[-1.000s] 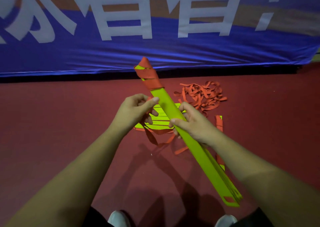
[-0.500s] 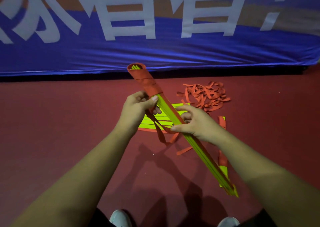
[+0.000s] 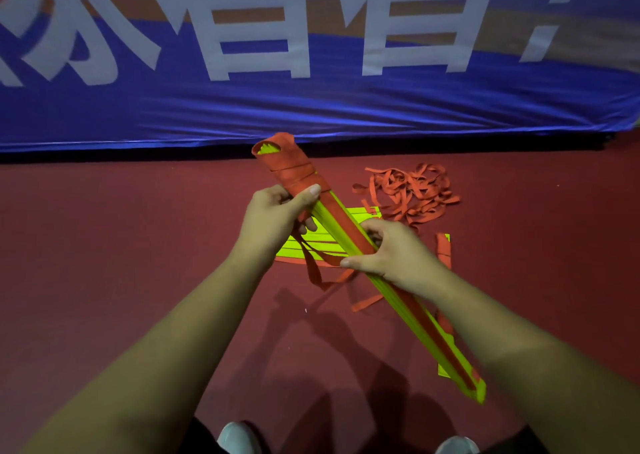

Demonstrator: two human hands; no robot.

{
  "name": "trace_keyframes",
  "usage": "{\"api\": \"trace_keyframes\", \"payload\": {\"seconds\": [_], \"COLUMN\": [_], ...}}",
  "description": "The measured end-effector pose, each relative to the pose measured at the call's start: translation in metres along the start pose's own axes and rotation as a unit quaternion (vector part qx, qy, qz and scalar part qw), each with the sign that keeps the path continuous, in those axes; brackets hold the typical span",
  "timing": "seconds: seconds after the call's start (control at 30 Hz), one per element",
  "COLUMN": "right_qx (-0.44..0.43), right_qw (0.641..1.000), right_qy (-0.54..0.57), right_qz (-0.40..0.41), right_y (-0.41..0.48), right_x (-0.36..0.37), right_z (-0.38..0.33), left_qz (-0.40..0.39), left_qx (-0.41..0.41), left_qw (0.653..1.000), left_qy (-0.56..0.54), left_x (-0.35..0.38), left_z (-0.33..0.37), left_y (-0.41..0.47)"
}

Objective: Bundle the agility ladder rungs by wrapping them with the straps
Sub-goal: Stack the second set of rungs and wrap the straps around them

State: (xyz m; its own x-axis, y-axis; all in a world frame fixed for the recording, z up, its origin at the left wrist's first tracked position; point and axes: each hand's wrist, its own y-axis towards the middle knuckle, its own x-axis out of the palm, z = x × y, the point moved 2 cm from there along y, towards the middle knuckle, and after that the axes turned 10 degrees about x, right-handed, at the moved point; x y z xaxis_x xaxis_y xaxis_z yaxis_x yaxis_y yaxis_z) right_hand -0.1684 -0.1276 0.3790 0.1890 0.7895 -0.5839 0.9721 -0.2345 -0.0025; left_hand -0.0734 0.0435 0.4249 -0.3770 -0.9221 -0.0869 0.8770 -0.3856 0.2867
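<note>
Mid-wrap, looks like: rung bundle (image 3: 336, 218) held off floor (image 3: 104, 246) at centre, slanted 11 to 5 o'clock. At 11 end, strap wrap (image 3: 294, 173) pinned under thumb of left hand (image 3: 273, 221); bundle middle gripped by right hand (image 3: 391, 256). Next: slack strap tail (image 3: 311, 266) needs tensioning, then winding toward 5.

- Large white Chinese characters were printed across the blue banner (image 3: 311, 114), with their tops cut off by the frame edge.
- Two side by side were read as "有" (image 3: 214, 38) and "有" (image 3: 374, 38).
- The cropped leftmost character (image 3: 91, 45) could not be read.
- A slanted exclamation mark (image 3: 543, 21) was shown at the right.
</note>
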Motion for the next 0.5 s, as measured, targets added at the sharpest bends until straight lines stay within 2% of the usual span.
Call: {"api": "trace_keyframes", "payload": {"seconds": [0.1, 0.2, 0.33, 0.5], "right_qx": [0.027, 0.060, 0.093, 0.109], "right_qw": [0.990, 0.973, 0.891, 0.872], "right_qy": [0.116, 0.184, 0.361, 0.391], "right_qz": [-0.070, -0.130, -0.259, -0.273], "right_y": [-0.001, -0.003, -0.015, -0.017], "right_x": [-0.005, -0.005, 0.004, 0.001], "right_z": [-0.007, -0.009, -0.022, -0.030], "left_qz": [-0.011, -0.047, -0.089, -0.122], "left_qx": [0.013, 0.035, 0.058, 0.070], "left_qw": [0.998, 0.994, 0.987, 0.978], "left_qy": [-0.062, -0.089, -0.118, -0.153], "left_x": [-0.005, -0.010, -0.015, -0.022], "left_z": [0.001, 0.002, 0.004, 0.005], "left_y": [0.002, 0.003, 0.003, 0.002]}}
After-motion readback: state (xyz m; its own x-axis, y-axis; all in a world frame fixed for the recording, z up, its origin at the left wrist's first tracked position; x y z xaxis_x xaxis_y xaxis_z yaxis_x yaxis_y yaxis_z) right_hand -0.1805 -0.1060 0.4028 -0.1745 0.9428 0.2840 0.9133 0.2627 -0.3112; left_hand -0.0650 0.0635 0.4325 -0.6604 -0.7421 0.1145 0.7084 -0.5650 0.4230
